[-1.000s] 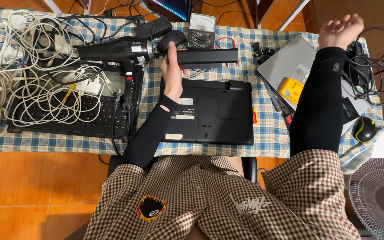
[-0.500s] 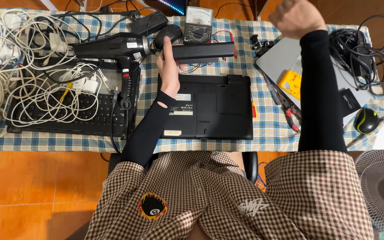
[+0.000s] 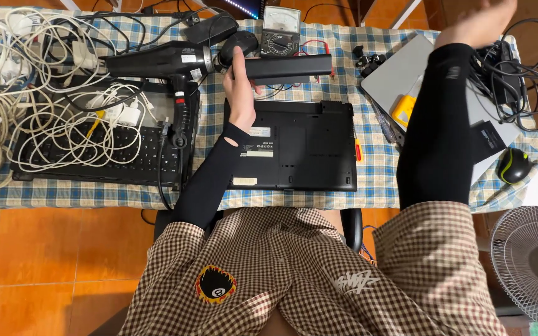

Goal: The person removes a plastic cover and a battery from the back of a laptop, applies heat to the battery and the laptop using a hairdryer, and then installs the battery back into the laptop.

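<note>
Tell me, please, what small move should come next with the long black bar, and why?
Probably lay the long black bar on the checked cloth beyond the laptop. The left hand holds it by one end, lifted above the upturned laptop's open slot, while the right hand is raised away, holding nothing that shows.

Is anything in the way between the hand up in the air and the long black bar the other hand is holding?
Nothing visible blocks it. The left hand grips the long black bar above the upturned black laptop. The right hand is raised at the top edge, with only checked tablecloth and small black parts between.
</note>
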